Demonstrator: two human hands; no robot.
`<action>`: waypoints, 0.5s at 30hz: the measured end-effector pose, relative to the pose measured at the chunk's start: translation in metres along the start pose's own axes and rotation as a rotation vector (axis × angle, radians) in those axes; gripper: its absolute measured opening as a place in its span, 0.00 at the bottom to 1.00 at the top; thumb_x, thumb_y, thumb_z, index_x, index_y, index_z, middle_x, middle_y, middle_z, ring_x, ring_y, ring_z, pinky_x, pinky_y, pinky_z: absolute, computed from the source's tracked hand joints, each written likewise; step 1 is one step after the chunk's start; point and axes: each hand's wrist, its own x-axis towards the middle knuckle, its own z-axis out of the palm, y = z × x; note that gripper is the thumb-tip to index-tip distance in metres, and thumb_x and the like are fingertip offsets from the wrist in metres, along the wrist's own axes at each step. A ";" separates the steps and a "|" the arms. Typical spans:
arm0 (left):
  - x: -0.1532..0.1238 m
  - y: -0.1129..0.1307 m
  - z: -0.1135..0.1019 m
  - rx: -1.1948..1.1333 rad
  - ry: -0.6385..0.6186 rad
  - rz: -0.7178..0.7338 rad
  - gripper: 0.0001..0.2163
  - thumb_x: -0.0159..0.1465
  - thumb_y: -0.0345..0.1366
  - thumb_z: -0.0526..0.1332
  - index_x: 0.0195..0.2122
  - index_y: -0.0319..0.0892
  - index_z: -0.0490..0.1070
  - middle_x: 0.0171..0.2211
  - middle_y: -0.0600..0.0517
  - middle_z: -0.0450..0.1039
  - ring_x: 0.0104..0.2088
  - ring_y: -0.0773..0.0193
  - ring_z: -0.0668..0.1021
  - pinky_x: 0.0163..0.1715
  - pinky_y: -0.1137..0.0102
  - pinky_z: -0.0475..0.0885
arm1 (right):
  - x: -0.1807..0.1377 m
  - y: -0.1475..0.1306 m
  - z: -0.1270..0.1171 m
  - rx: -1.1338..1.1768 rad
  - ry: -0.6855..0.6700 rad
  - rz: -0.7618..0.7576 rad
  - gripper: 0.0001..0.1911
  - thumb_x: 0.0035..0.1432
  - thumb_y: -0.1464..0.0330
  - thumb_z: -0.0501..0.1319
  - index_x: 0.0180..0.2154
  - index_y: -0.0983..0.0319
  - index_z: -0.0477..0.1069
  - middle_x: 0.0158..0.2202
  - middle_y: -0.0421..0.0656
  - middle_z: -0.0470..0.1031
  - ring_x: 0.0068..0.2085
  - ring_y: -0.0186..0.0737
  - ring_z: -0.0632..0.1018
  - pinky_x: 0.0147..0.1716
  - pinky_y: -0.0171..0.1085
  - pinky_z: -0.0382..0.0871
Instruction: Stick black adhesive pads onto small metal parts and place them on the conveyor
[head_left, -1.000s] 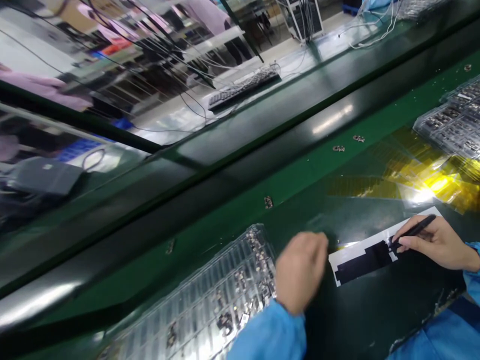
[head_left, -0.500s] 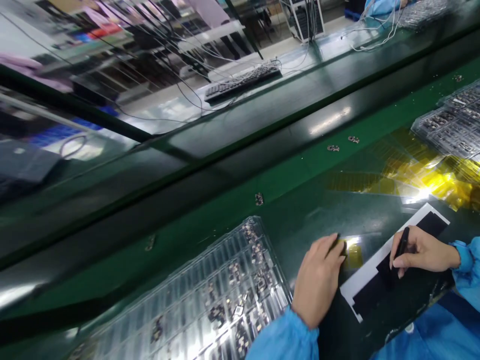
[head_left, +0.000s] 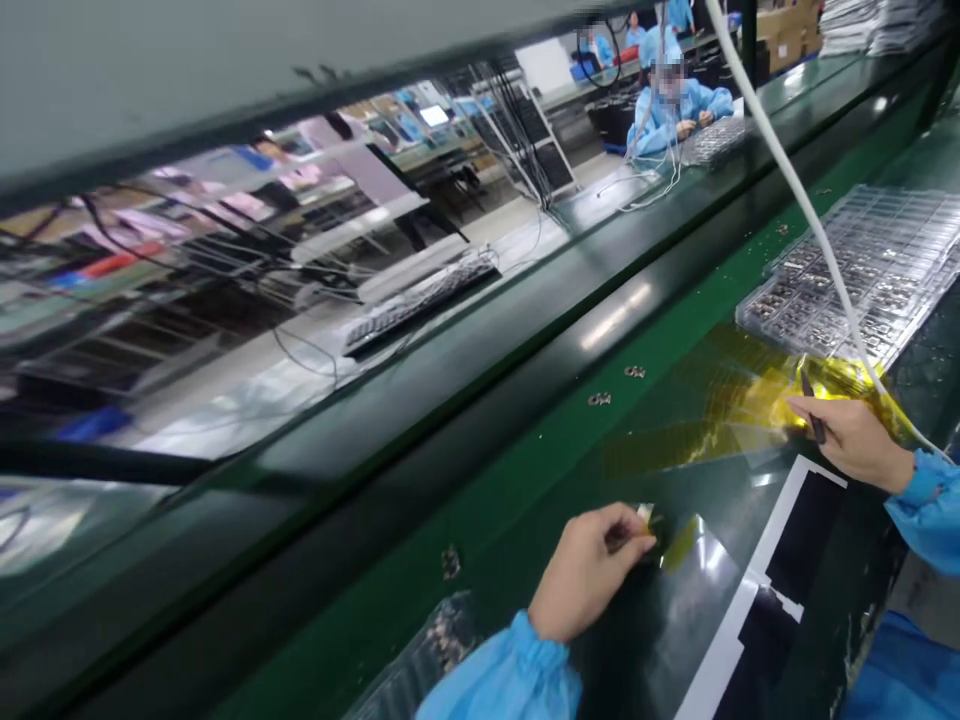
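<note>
My left hand (head_left: 589, 570) pinches a small part with a yellow tape piece (head_left: 646, 518) against the dark green work surface (head_left: 525, 470). Farther right, my right hand (head_left: 851, 435) grips black tweezers (head_left: 811, 410), their tips over the sheet of yellow tape strips (head_left: 720, 420). A black-and-white backing sheet (head_left: 772, 580) lies between the two hands, near the front edge. Both sleeves are light blue.
A clear tray of small metal parts (head_left: 862, 270) sits at the right, crossed by a white cable (head_left: 787, 170). Another tray's corner (head_left: 442, 640) shows at bottom centre. Loose metal parts (head_left: 616, 385) lie on the green strip. A keyboard (head_left: 420, 300) and a co-worker in blue (head_left: 679, 105) are beyond the conveyor.
The view has swung up and left. My right hand lifted the tweezers off the black sheet up to the yellow tape strips. My left hand now pinches a small taped piece.
</note>
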 end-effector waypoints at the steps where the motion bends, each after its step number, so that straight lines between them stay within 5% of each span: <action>1: 0.015 0.006 -0.004 -0.033 0.015 0.034 0.08 0.52 0.40 0.60 0.24 0.41 0.69 0.22 0.53 0.71 0.25 0.64 0.72 0.27 0.70 0.66 | 0.001 0.006 0.004 -0.116 -0.010 -0.055 0.13 0.59 0.67 0.53 0.43 0.63 0.70 0.38 0.50 0.77 0.40 0.47 0.78 0.41 0.45 0.71; 6: 0.091 0.025 -0.011 -0.074 0.026 0.099 0.05 0.48 0.37 0.62 0.23 0.41 0.71 0.19 0.54 0.71 0.23 0.64 0.73 0.27 0.70 0.67 | 0.004 0.007 0.018 -0.403 -0.098 -0.175 0.22 0.52 0.62 0.63 0.46 0.66 0.66 0.46 0.55 0.73 0.49 0.54 0.73 0.52 0.58 0.59; 9: 0.106 0.029 -0.017 -0.132 0.013 0.107 0.07 0.48 0.38 0.63 0.20 0.40 0.71 0.19 0.53 0.72 0.23 0.64 0.73 0.26 0.70 0.67 | 0.005 0.000 0.021 -0.380 -0.154 -0.187 0.21 0.53 0.62 0.62 0.47 0.66 0.65 0.43 0.53 0.74 0.47 0.51 0.74 0.53 0.56 0.59; 12: 0.078 0.027 -0.034 -0.257 0.013 0.074 0.10 0.49 0.41 0.64 0.24 0.39 0.72 0.22 0.51 0.74 0.24 0.65 0.75 0.27 0.70 0.69 | 0.000 0.000 0.021 -0.302 -0.196 -0.243 0.22 0.54 0.63 0.61 0.49 0.65 0.65 0.42 0.53 0.73 0.47 0.51 0.73 0.52 0.55 0.60; 15: 0.013 0.009 -0.052 -0.408 0.161 -0.044 0.13 0.50 0.43 0.65 0.28 0.38 0.72 0.24 0.51 0.75 0.27 0.65 0.76 0.30 0.70 0.71 | -0.010 0.004 0.020 -0.185 -0.130 -0.309 0.22 0.52 0.61 0.62 0.48 0.62 0.67 0.42 0.54 0.73 0.47 0.57 0.73 0.47 0.54 0.65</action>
